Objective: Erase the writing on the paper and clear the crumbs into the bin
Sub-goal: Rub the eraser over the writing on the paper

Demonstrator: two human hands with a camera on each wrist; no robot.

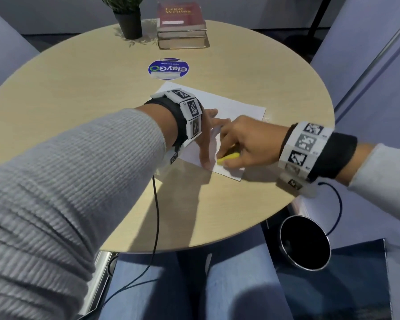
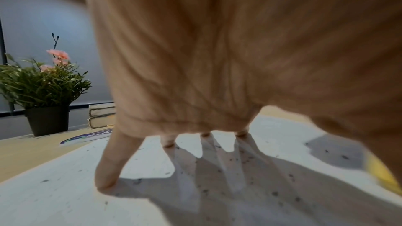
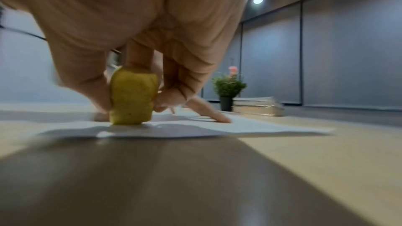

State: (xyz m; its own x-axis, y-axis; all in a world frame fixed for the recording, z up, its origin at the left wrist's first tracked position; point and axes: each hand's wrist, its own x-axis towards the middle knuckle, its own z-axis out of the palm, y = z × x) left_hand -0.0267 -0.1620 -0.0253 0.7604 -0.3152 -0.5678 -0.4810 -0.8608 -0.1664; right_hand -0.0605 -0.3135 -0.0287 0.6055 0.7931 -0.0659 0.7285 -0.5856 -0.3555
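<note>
A white sheet of paper (image 1: 236, 107) lies on the round wooden table (image 1: 90, 88). My left hand (image 1: 206, 135) lies flat on the sheet with fingers spread and straight, pressing it down. My right hand (image 1: 238, 144) pinches a yellow eraser (image 1: 228, 158) and holds its end on the paper near the sheet's near edge. In the right wrist view the eraser (image 3: 132, 95) stands upright on the paper (image 3: 261, 128) between thumb and fingers. Dark eraser crumbs (image 2: 250, 157) are scattered over the paper (image 2: 54, 186) around my left fingers (image 2: 108, 169). Any writing is hidden under the hands.
A round black bin (image 1: 305, 243) stands on the floor beside the table's near right edge. At the table's far side are a potted plant (image 1: 129, 17) and a stack of books (image 1: 181, 26). A blue round sticker (image 1: 168, 68) lies beyond the paper.
</note>
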